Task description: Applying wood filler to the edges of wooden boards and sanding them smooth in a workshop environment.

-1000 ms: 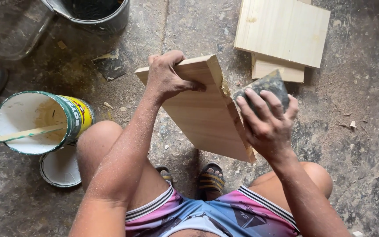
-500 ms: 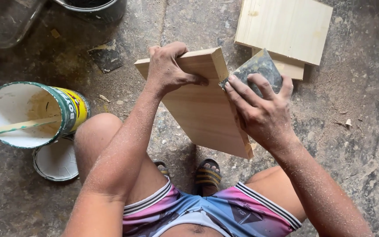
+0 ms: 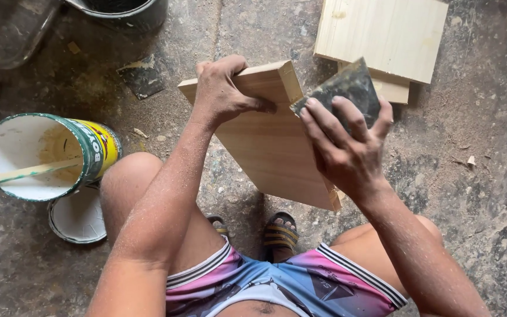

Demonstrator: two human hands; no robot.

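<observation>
My left hand grips the top edge of a pale wooden board, which stands tilted on the floor between my knees. My right hand presses a dark grey sheet of sandpaper against the board's right edge, near its upper corner. Fine sawdust covers both forearms. The board's lower corner is hidden behind my right wrist.
A stack of similar boards lies on the concrete floor at upper right. An open white paint can with a stick in it stands at left, its lid beside it. A dark bucket and a scrap of sandpaper lie further back.
My right hand has slid the sandpaper up along the board's right edge toward the upper corner. My left hand keeps its grip on the top edge.
</observation>
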